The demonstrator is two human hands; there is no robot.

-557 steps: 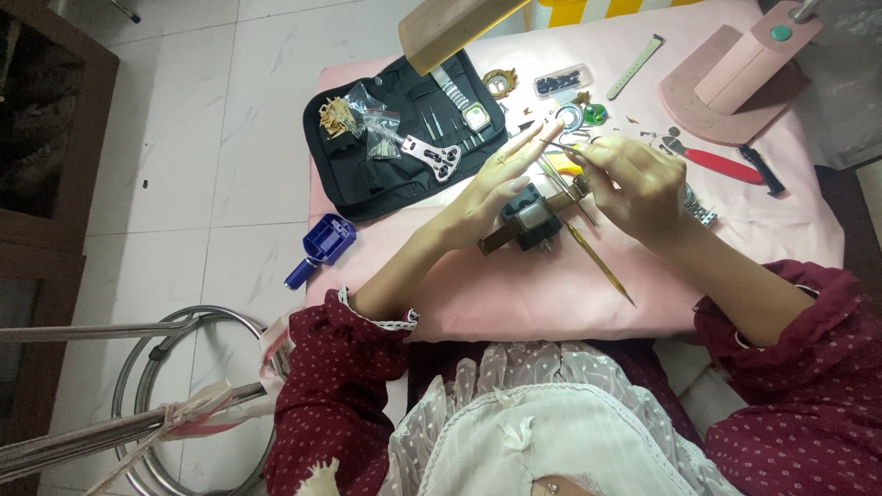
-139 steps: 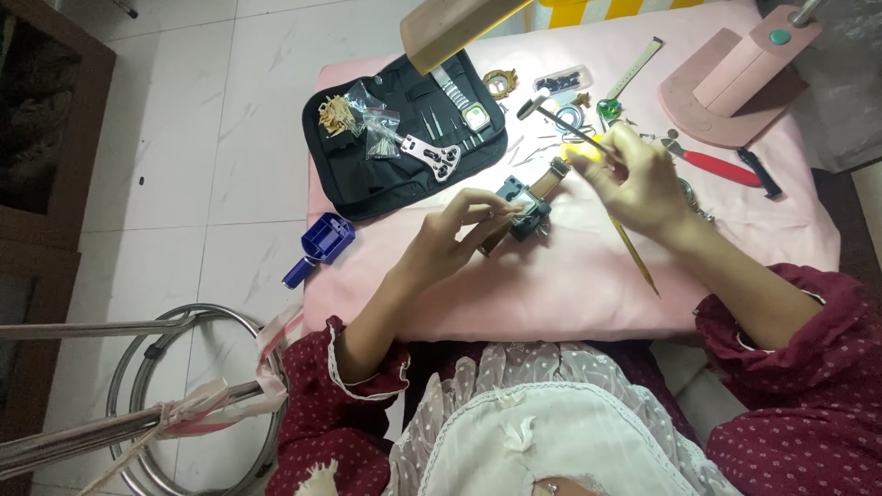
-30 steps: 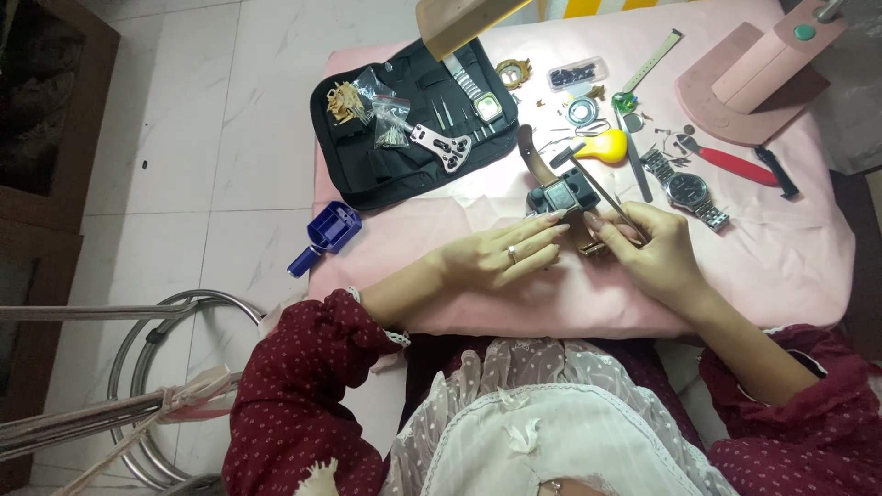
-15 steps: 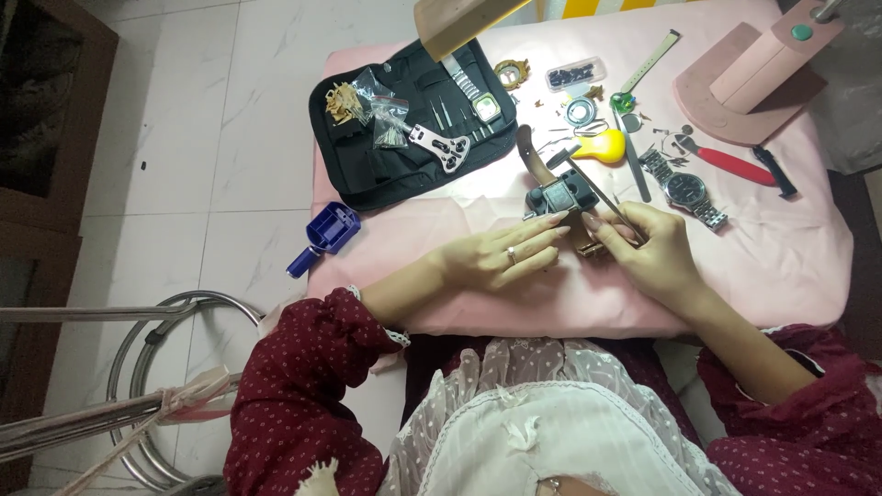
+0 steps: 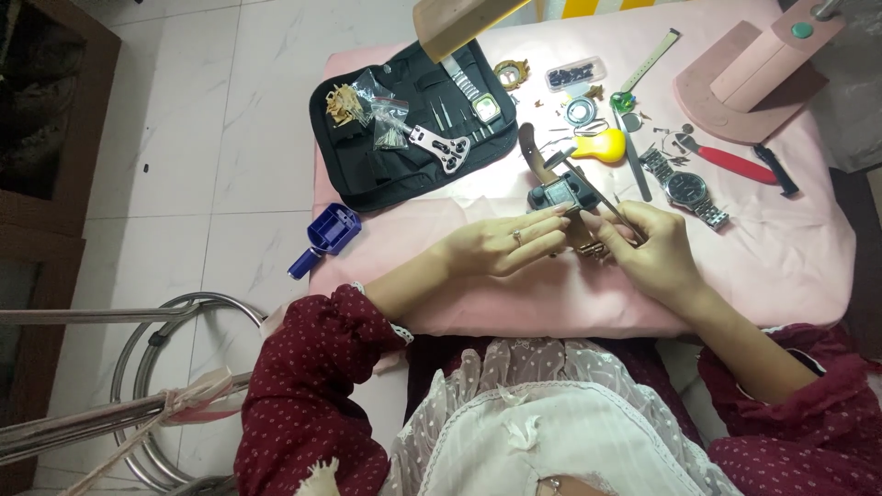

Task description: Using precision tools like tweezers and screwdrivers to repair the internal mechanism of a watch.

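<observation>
The right hand (image 5: 654, 253), at centre right of the frame, pinched a thin dark tool (image 5: 597, 195) between thumb and forefinger, its tip resting on a small square black watch (image 5: 558, 194) that sat on the pink table cover (image 5: 790, 266) just above centre. The left hand (image 5: 503, 246) lay flat beside it, fingers extended and close together, their tips touching the watch's near edge and bracing it; they closed on nothing. A brown strap (image 5: 531, 152) ran from the watch toward the top of the frame. The step in hand appeared to be work on the case or strap fitting with the tool's point, which would call for a steady brace and fine pressure. Outward lay a yellow blower (image 5: 602, 145), a steel-bracelet wristwatch (image 5: 687, 188), a red-handled tool (image 5: 730, 163) and, at upper left, an open black tool case (image 5: 395, 147); a blue tool (image 5: 326, 237) sat at the cover's left edge.
</observation>
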